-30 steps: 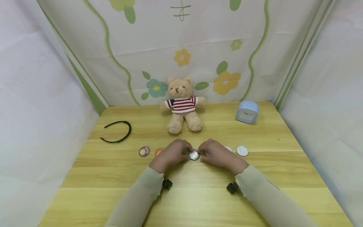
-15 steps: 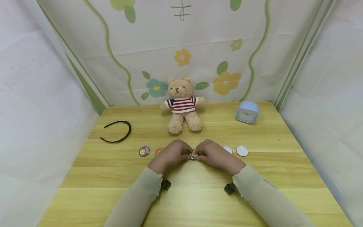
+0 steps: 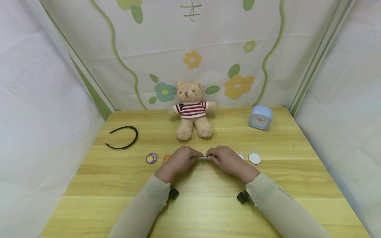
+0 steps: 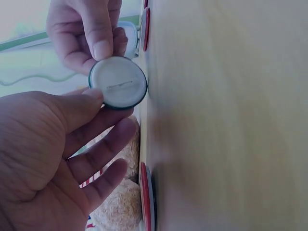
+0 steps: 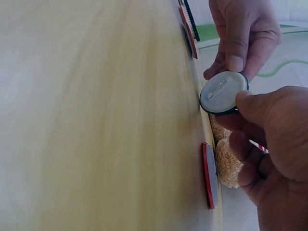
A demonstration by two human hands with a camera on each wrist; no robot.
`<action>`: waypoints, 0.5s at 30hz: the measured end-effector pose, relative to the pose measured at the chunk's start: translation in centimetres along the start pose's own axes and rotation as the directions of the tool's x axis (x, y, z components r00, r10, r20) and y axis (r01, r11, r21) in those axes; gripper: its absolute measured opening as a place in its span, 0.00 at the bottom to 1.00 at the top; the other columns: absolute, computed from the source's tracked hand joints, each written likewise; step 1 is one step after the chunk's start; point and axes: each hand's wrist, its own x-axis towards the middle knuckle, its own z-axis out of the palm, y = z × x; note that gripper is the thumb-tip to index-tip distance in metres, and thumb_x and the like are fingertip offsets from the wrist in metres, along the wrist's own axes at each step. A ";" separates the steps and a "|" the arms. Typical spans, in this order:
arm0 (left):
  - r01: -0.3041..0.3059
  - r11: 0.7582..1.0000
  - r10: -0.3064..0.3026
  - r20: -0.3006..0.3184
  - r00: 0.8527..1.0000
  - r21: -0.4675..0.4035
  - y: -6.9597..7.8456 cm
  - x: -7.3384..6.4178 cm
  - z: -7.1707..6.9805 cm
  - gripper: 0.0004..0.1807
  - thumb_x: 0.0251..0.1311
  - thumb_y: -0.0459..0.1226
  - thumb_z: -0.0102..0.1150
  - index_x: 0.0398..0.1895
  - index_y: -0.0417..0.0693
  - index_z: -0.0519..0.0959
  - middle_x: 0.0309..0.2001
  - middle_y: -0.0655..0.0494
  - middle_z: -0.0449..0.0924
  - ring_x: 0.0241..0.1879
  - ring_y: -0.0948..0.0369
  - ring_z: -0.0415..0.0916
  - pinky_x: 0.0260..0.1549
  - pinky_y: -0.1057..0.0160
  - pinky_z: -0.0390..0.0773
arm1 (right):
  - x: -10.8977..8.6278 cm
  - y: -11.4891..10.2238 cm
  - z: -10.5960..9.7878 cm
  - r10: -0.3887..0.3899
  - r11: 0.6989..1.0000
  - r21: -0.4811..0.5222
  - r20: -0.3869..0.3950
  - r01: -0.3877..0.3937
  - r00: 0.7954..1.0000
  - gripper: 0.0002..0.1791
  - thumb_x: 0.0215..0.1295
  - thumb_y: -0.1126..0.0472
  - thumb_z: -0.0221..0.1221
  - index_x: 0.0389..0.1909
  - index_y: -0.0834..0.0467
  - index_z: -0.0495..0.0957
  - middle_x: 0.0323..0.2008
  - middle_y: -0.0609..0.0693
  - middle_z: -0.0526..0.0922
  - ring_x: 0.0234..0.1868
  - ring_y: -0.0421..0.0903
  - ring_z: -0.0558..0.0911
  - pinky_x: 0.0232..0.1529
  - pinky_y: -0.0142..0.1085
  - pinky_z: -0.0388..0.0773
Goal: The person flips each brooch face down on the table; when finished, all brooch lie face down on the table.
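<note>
A round pin-back button badge [image 3: 203, 157] is held between both hands above the table, seen nearly edge-on in the head view. Its white back with a metal pin faces the wrist cameras, and a dark green rim shows in the left wrist view. My left hand [image 3: 180, 162] pinches one side, thumb on the back, the other fingers spread loosely. On the opposite side my right hand [image 3: 227, 160] pinches the badge with thumb and fingers. The badge's printed front is hidden.
A purple badge [image 3: 151, 158] and a partly covered orange badge [image 3: 166, 158] lie left. Two white-backed badges, one partly covered [image 3: 240, 156] and one in full view [image 3: 254, 158], lie right. Behind are a black headband [image 3: 136, 135], teddy bear [image 3: 192, 110] and blue clock [image 3: 260, 117].
The badge's printed front faced up a second ago, with the right hand slightly apart from it. The right hand has since closed in, and the badge has been tipped up onto its edge.
</note>
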 end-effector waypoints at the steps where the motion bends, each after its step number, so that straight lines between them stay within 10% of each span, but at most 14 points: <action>1: -0.001 1.000 0.001 -0.015 1.000 0.006 0.1 0.0 0.0 0.14 0.82 0.37 0.60 0.60 0.55 0.91 0.53 0.59 0.93 0.52 0.62 0.90 0.53 0.61 0.88 | 0.0 0.0 0.0 0.004 1.000 -0.001 -0.012 -0.004 1.000 0.03 0.80 0.56 0.65 0.47 0.47 0.87 0.38 0.41 0.88 0.38 0.38 0.82 0.42 0.39 0.81; 15: 0.027 1.000 -0.028 -0.075 0.997 -0.015 0.3 0.6 0.6 0.11 0.75 0.34 0.68 0.55 0.56 0.85 0.45 0.57 0.92 0.46 0.60 0.89 0.48 0.59 0.87 | 0.2 -0.1 0.2 0.034 0.999 0.009 -0.010 -0.034 0.999 0.08 0.73 0.61 0.70 0.48 0.48 0.85 0.42 0.45 0.87 0.44 0.44 0.85 0.48 0.43 0.83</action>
